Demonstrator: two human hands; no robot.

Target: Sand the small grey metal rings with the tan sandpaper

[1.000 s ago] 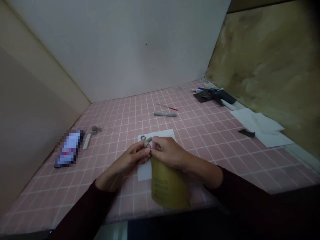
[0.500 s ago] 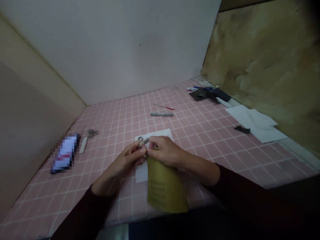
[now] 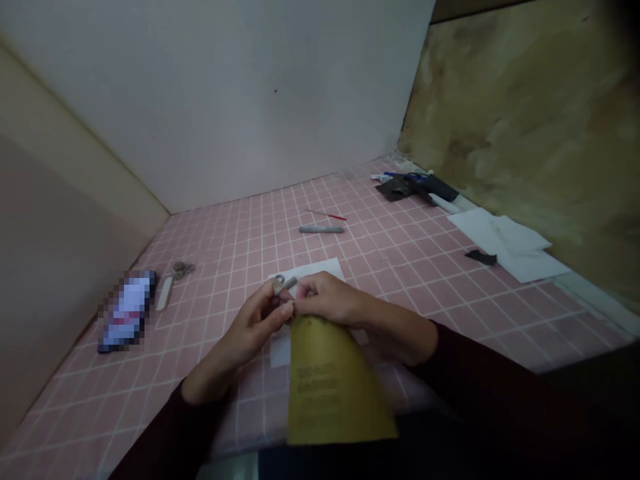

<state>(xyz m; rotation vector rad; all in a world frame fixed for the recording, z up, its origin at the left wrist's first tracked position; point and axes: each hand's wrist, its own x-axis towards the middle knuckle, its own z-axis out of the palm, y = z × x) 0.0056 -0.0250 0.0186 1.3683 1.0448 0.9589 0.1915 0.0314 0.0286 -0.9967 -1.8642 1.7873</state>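
My left hand (image 3: 260,320) is closed in a pinch around a small grey piece (image 3: 290,285), whose rod-like end shows above the fingers. A small grey ring (image 3: 279,279) shows just behind the fingertips; I cannot tell if it joins that piece. My right hand (image 3: 327,299) grips the top edge of a yellow sheet of sandpaper (image 3: 330,380) with printed lines, which hangs down over the table's front edge. The fingertips of both hands meet. Beneath them lies a white sheet of paper (image 3: 327,268), partly covered.
To the left are a phone-like blurred object (image 3: 129,312), a pale flat stick (image 3: 164,293) and several grey rings (image 3: 183,269). Farther back lie a grey pen-like rod (image 3: 321,229) and a thin red-handled tool (image 3: 336,217). White papers (image 3: 525,263) and dark scraps (image 3: 397,189) lie at right.
The sandpaper has swung towards me and spread wider, showing more of its printed face. My left fingers have opened out a little around the grey piece. The view has shifted slightly.
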